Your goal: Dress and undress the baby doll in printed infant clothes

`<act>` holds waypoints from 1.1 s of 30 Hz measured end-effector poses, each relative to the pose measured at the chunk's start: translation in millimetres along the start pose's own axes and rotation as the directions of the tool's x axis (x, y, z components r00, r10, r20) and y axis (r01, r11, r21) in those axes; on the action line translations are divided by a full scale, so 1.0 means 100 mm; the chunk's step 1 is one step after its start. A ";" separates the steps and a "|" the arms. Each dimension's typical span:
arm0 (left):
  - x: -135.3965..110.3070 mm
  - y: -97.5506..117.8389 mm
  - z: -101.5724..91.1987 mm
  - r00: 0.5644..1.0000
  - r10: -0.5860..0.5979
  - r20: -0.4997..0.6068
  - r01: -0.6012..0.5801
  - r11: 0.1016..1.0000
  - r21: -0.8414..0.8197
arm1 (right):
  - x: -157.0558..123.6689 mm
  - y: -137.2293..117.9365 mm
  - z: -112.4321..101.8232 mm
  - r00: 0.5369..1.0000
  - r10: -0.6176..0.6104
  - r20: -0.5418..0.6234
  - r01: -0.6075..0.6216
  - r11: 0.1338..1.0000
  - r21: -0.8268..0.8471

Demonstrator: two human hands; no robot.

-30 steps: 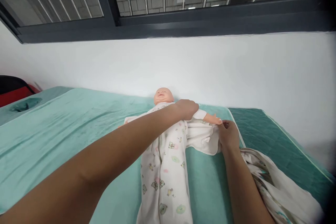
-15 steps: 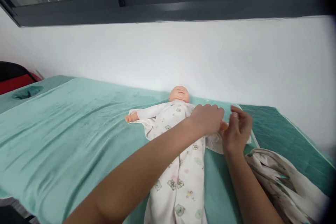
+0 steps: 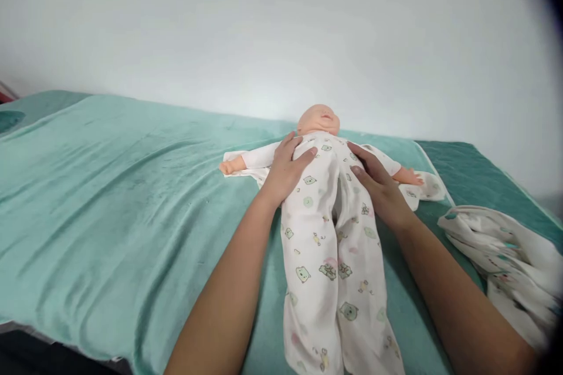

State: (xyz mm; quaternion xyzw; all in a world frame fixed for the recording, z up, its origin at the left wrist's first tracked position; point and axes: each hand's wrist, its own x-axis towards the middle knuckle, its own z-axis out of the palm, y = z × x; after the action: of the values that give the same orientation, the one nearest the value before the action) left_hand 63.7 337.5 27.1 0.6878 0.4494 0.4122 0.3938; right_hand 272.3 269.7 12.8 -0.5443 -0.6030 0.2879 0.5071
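Observation:
A baby doll [image 3: 320,119] lies face up, its head towards the wall and both arms stretched sideways. It wears white patterned clothing [image 3: 332,269] with green and pink animal prints. Loose patterned cloth [image 3: 433,186] lies under the doll's right-hand arm in the picture, and more shows under the other arm. My left hand [image 3: 288,167] rests open on one side of the doll's torso, thumb spread on the fabric. On the opposite side my right hand [image 3: 376,181] lies open against the torso, its fingertips near the chest and partly out of sight.
A green sheet [image 3: 145,205] covers the padded surface, with a darker green part [image 3: 479,176] at the right. Crumpled white printed cloth [image 3: 505,258] sits beside my right forearm. The white wall [image 3: 220,29] runs along the back edge.
Both hands have left the doll's right-side arm and now lie on either side of its torso. That arm is now visible, stretched out. My view has tilted down, losing the window.

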 end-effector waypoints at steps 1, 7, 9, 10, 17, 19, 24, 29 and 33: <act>0.02 0.00 0.00 1.000 -0.003 0.011 0.002 1.000 0.001 | 0.02 0.00 -0.01 1.000 -0.019 0.017 0.019 1.000 -0.022; 0.02 0.04 0.03 0.998 0.063 -0.011 -0.062 0.996 0.060 | 0.16 -0.07 -0.03 0.991 -0.075 0.107 0.083 0.994 -0.073; -0.01 0.09 0.08 0.990 0.130 -0.056 -0.122 0.983 0.139 | 0.18 -0.12 -0.02 0.992 -0.045 0.119 0.050 0.998 -0.039; -0.03 0.13 0.11 0.979 0.187 -0.078 -0.169 0.966 0.194 | 0.19 -0.14 -0.01 0.993 -0.033 0.116 0.036 0.999 -0.025; -0.17 0.19 0.17 0.822 0.563 -0.081 -0.443 0.722 0.531 | 0.19 -0.22 0.08 0.986 -0.162 0.031 0.164 0.980 -0.115; -0.19 0.15 0.18 0.797 0.603 -0.041 -0.466 0.656 0.593 | 0.12 -0.23 0.06 0.964 -0.264 -0.011 0.255 0.939 -0.229; -0.26 0.02 0.14 0.767 0.641 -0.009 -0.470 0.572 0.673 | -0.30 -0.25 -0.03 0.941 -0.334 -0.047 0.290 0.874 -0.390; -0.35 -0.11 0.04 0.856 0.498 -0.135 -0.314 0.710 0.630 | -0.73 -0.18 -0.10 0.975 -0.192 -0.113 0.170 0.968 -0.185; -0.39 -0.17 0.01 0.900 0.365 -0.237 -0.214 0.845 0.490 | -0.78 -0.12 -0.08 1.000 0.006 -0.022 -0.009 0.995 -0.100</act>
State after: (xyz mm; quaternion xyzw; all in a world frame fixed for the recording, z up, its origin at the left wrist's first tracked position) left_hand 49.3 305.4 3.3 0.7443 0.4803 0.4577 0.0766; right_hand 266.5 191.2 2.9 -0.5745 -0.6091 0.2531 0.4846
